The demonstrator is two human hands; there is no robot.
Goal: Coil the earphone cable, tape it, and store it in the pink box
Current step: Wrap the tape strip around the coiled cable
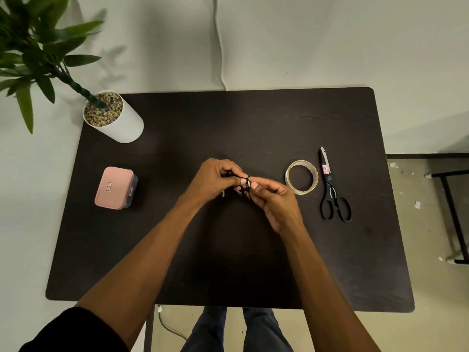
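Nearby | tape roll (301,177), scissors (333,191) right | pink box (114,187) left

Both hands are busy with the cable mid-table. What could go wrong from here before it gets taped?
1. Both the left hand and right hand pinch the black earphone cable; reaching for the tape roll or scissors may let the coil spring loose.
2. The pink box looks closed, so opening it one-handed could also loosen the coil.

dark table (253,262), pale wall (304,41), perhaps concrete floor (418,199)
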